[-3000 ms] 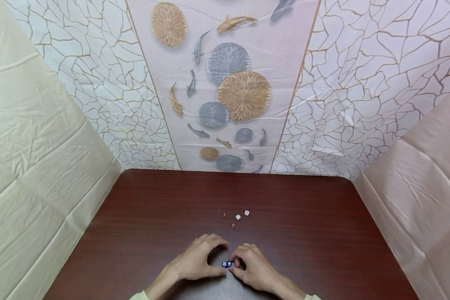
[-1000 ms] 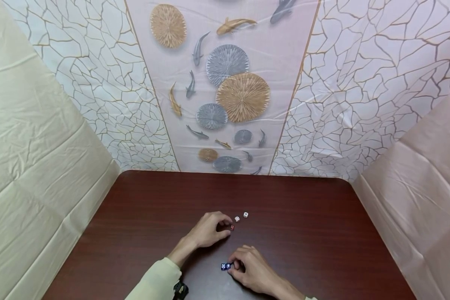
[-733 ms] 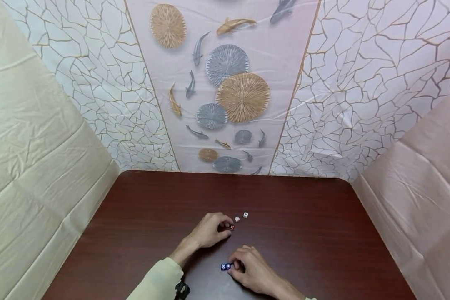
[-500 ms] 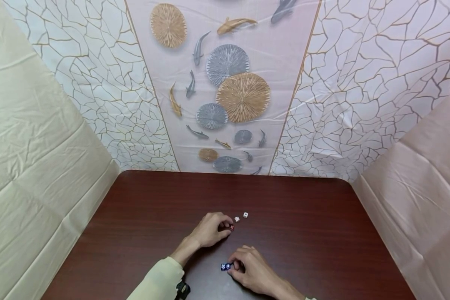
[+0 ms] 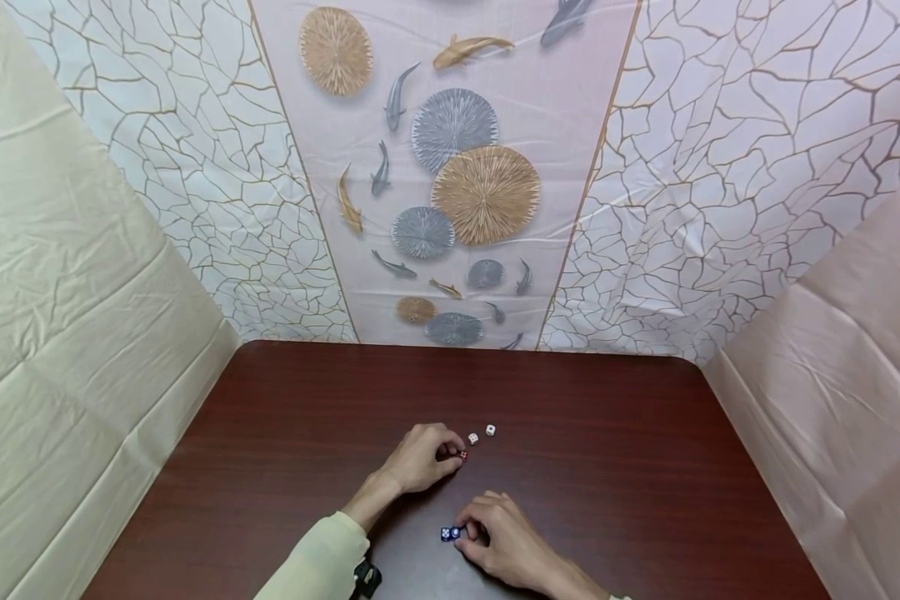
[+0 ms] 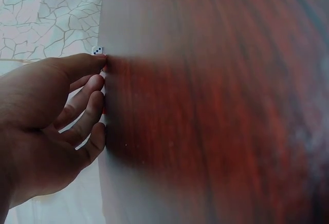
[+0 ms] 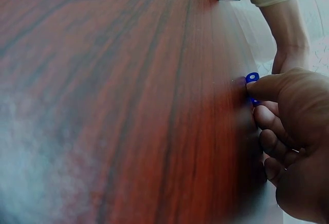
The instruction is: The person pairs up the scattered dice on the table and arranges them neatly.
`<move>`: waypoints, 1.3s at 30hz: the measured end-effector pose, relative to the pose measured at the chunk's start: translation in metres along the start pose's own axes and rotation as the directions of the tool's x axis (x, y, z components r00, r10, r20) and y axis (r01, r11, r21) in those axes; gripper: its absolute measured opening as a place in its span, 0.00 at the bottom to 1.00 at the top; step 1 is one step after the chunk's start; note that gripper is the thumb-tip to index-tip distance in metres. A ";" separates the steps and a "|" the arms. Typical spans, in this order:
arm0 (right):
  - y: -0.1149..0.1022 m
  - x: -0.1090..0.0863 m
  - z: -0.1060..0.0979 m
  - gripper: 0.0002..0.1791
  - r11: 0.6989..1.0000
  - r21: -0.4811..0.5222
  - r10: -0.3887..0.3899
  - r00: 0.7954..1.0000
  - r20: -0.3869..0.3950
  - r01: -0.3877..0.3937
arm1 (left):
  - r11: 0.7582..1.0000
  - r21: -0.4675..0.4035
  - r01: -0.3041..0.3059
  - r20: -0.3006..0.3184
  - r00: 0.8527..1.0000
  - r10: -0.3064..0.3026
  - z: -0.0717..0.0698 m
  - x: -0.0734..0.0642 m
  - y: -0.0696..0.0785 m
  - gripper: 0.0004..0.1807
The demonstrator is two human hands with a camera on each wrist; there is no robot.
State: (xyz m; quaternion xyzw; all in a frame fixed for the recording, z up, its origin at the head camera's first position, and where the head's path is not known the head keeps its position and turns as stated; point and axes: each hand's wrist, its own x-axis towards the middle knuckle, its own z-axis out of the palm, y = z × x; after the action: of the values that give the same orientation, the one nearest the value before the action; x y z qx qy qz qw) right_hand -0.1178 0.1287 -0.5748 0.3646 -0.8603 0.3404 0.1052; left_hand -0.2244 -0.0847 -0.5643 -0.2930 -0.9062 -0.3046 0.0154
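Observation:
In the head view two blue dice sit side by side on the table, the left blue die touching the right blue die. My right hand pinches the right one between thumb and curled fingers; its thumb lies on blue in the right wrist view. Farther off, my left hand has thumb and forefinger around a red die on the table. A second bit of red shows behind its fingers in the left wrist view. Two white dice, the nearer white die and the farther white die, lie just beyond.
The dark red-brown table ends at a patterned cloth wall. Plain cloth hangs on the left side and right side. A black wrist device sits under the left sleeve.
Since three seconds ago my left hand has left the blue dice and reached forward to the nearer red die; the farther red one is now hidden in the head view. My right hand has stayed.

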 end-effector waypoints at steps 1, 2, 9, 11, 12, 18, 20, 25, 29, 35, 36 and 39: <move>0.000 0.000 0.000 0.11 1.000 0.000 -0.001 1.000 0.000 0.001 | 1.000 0.003 0.003 0.001 1.000 -0.003 0.000 0.000 0.000 0.04; 0.000 0.000 0.000 0.11 1.000 0.001 -0.002 1.000 -0.001 0.002 | 1.000 0.004 0.006 0.001 1.000 -0.006 0.000 0.000 0.000 0.04; 0.000 0.000 0.000 0.12 1.000 0.000 -0.011 1.000 -0.009 0.011 | 1.000 0.012 -0.004 -0.004 1.000 0.004 0.001 0.000 -0.001 0.04; 0.000 -0.001 0.001 0.12 1.000 -0.001 -0.015 1.000 -0.012 0.015 | 1.000 0.014 -0.008 -0.006 1.000 0.008 0.001 0.000 0.000 0.03; 0.000 -0.001 0.001 0.12 1.000 -0.001 -0.016 1.000 -0.013 0.016 | 1.000 0.018 -0.011 -0.007 1.000 0.011 0.001 0.000 0.000 0.03; 0.001 -0.001 0.001 0.11 1.000 -0.006 -0.019 1.000 -0.014 0.019 | 0.999 0.034 -0.011 -0.004 1.000 0.011 0.001 0.001 0.001 0.02; 0.001 -0.001 0.001 0.11 1.000 -0.008 -0.020 1.000 -0.014 0.020 | 0.999 0.037 -0.011 -0.003 1.000 0.011 0.001 0.001 0.001 0.02; 0.001 -0.001 0.001 0.11 1.000 -0.009 -0.021 1.000 -0.016 0.021 | 0.999 0.049 -0.004 0.005 1.000 0.004 0.001 0.001 0.002 0.02; 0.001 -0.001 0.001 0.12 1.000 -0.006 -0.020 1.000 -0.015 0.019 | 0.999 0.048 -0.002 0.011 1.000 0.001 0.000 0.001 0.003 0.02; 0.001 -0.002 0.001 0.12 1.000 -0.009 -0.024 1.000 -0.016 0.024 | 0.999 0.042 -0.006 0.016 1.000 0.006 -0.001 0.001 0.003 0.02; 0.001 -0.002 0.001 0.12 1.000 -0.008 -0.025 1.000 -0.016 0.024 | 0.999 0.040 -0.006 0.018 1.000 0.005 -0.001 0.001 0.003 0.02; 0.001 -0.002 0.001 0.11 1.000 -0.006 -0.023 1.000 -0.014 0.023 | 0.999 0.037 -0.006 0.022 1.000 0.005 -0.001 0.001 0.003 0.02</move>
State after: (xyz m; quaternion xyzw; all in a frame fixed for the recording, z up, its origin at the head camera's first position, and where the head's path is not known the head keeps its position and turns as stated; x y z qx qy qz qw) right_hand -0.1173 0.1293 -0.5768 0.3717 -0.8562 0.3394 0.1164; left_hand -0.2237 -0.0835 -0.5616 -0.2986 -0.9110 -0.2842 0.0117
